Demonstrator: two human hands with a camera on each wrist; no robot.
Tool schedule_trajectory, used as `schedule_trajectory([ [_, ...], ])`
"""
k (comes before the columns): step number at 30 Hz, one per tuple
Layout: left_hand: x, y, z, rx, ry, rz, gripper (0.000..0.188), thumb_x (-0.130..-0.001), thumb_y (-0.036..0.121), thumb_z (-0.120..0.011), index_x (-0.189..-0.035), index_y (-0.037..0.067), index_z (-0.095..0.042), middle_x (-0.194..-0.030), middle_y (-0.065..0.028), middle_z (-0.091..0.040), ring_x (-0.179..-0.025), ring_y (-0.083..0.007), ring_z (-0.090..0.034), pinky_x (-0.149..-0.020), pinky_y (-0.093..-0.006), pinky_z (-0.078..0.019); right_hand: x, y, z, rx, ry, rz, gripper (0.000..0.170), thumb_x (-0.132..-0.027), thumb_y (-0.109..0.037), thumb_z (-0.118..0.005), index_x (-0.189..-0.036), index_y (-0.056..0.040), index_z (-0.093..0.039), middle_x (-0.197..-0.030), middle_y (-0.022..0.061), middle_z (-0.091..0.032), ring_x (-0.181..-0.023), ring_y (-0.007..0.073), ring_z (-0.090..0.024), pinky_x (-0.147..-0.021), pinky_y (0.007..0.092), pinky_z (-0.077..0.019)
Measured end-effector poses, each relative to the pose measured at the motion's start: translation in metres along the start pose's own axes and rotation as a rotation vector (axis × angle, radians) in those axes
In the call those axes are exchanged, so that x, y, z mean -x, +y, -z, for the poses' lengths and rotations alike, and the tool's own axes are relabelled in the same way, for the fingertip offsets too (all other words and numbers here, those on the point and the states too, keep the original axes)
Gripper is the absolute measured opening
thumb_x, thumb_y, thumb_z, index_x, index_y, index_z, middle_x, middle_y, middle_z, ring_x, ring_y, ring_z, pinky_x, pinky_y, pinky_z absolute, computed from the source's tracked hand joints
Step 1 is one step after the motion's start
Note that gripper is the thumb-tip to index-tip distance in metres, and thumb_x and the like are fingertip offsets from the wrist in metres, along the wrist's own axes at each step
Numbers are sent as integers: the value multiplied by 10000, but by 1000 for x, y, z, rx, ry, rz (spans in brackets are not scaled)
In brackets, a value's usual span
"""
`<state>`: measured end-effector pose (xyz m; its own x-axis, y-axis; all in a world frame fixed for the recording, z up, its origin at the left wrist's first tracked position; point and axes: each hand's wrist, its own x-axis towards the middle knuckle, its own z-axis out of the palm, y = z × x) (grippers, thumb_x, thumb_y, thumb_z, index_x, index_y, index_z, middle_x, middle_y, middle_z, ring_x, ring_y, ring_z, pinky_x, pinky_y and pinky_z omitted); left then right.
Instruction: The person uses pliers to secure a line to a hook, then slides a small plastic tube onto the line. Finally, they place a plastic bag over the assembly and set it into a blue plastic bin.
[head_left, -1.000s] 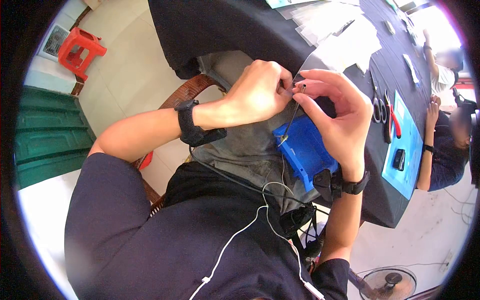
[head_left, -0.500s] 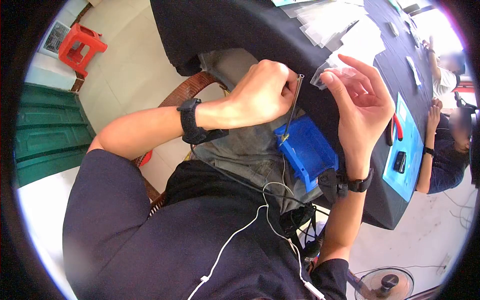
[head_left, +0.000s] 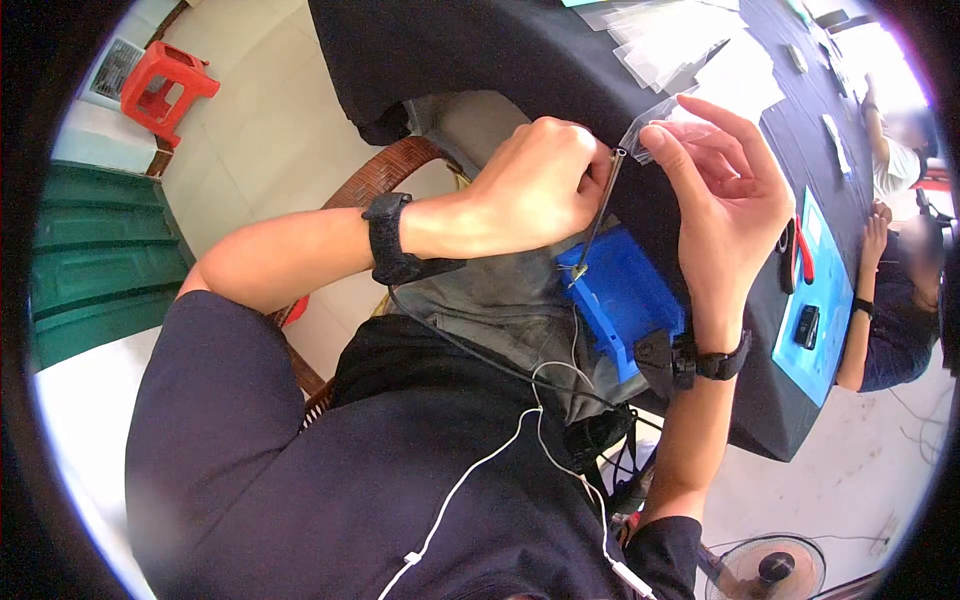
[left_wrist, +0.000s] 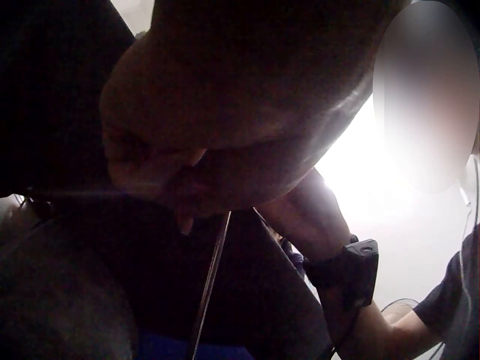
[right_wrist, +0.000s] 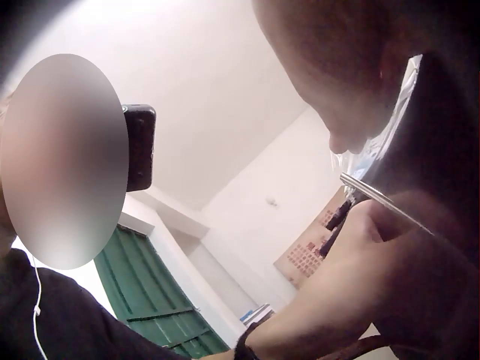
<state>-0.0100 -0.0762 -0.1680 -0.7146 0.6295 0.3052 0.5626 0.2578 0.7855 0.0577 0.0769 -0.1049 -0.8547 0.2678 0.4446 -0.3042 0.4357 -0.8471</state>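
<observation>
My left hand (head_left: 545, 185) grips a slim metal rod (head_left: 606, 200) in curled fingers. The rod's upper end looks hollow and sticks up past the knuckles; its lower part slants down over a blue plastic bin (head_left: 640, 285). Between thumb and fingers, my right hand (head_left: 735, 185) pinches a clear plastic bag (head_left: 650, 130), the bag's edge right beside the rod's upper end. In the right wrist view, the rod (right_wrist: 379, 196) crosses the left fist just below the bag (right_wrist: 386, 146). The left wrist view is dark; the rod (left_wrist: 211, 289) hangs below the left hand there.
More clear bags (head_left: 735, 75) lie spread on the black-covered table (head_left: 480, 50). Red-handled pliers (head_left: 805, 255) and a small black object (head_left: 808, 325) lie by a light-blue sheet (head_left: 815, 350). Other people sit at the far side. A red stool (head_left: 170, 95) stands on the floor.
The hands were together at the rod's end a second ago. The right hand has moved away to the right with the bag, and the left hand has since shifted slightly right, toward it.
</observation>
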Motion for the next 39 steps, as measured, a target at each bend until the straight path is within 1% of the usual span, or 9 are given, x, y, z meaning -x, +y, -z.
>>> schedule_trajectory([
  [6, 0, -4, -2, 7, 20, -24, 128, -727, 7, -615, -766, -29, -732, -740, -263, -673, -726, -426, -702, -673, -480, -562, 2, -6, -1, -19, -35, -25, 329, -847, 59, -786, -1166, 46, -711, -952, 121, -770, -870, 143, -743, -823, 255, -579],
  [8, 0, -7, -2, 39, -7, -35, 100, -731, 5, -632, -790, -55, -685, -757, -281, -653, -713, -423, -698, -630, -478, -535, 3, -7, -1, -20, -31, -23, 325, -847, 60, -785, -1163, 44, -712, -954, 118, -769, -871, 144, -743, -822, 255, -580],
  [17, 0, -8, -4, 30, 2, -40, 99, -736, 15, -641, -796, -42, -694, -748, -267, -662, -704, -400, -706, -625, -466, -537, 1, -8, 5, -29, -58, -20, 311, -855, 35, -793, -1157, 34, -717, -955, 110, -764, -883, 137, -736, -815, 246, -579],
  [19, 0, -7, -3, 32, -6, -35, 100, -736, 13, -639, -798, -40, -697, -747, -263, -663, -697, -397, -704, -621, -464, -535, 1, -11, 6, -9, -54, -58, 303, -860, 30, -792, -1154, 28, -720, -955, 104, -765, -882, 132, -733, -813, 244, -577],
  [33, -2, -9, -6, 2, -10, -21, 107, -738, -3, -622, -789, -10, -715, -743, -243, -669, -694, -371, -705, -632, -453, -539, -2, -8, 4, -76, -62, -117, 271, -875, 34, -769, -1143, 31, -726, -939, 102, -764, -870, 133, -734, -804, 242, -577],
  [35, -2, -9, -7, 50, 10, -15, 134, -721, 21, -613, -762, -22, -733, -709, -270, -649, -696, -425, -693, -643, -481, -547, -1, -8, 3, -91, -63, -116, 268, -877, 36, -767, -1142, 32, -726, -941, 101, -764, -870, 134, -734, -803, 241, -577],
  [36, -2, -9, -7, 50, 10, -15, 134, -721, 21, -613, -762, -22, -733, -709, -270, -649, -696, -425, -693, -643, -481, -547, -1, -9, 2, -96, -63, -108, 265, -878, 36, -766, -1140, 32, -727, -939, 100, -763, -871, 133, -734, -802, 240, -577],
  [38, -1, -10, -7, 13, -9, -13, 116, -743, -9, -616, -786, 4, -723, -712, -224, -678, -673, -345, -713, -623, -438, -547, -1, -10, 1, -101, -63, -101, 262, -880, 35, -766, -1139, 32, -728, -938, 98, -763, -871, 133, -734, -802, 240, -577],
  [39, -1, -10, -8, 13, -9, -13, 116, -743, -9, -616, -786, 4, -723, -712, -224, -678, -673, -345, -713, -623, -438, -547, -1, -10, 1, -83, -63, -97, 260, -881, 32, -767, -1139, 30, -728, -936, 96, -763, -869, 129, -733, -800, 238, -576],
])
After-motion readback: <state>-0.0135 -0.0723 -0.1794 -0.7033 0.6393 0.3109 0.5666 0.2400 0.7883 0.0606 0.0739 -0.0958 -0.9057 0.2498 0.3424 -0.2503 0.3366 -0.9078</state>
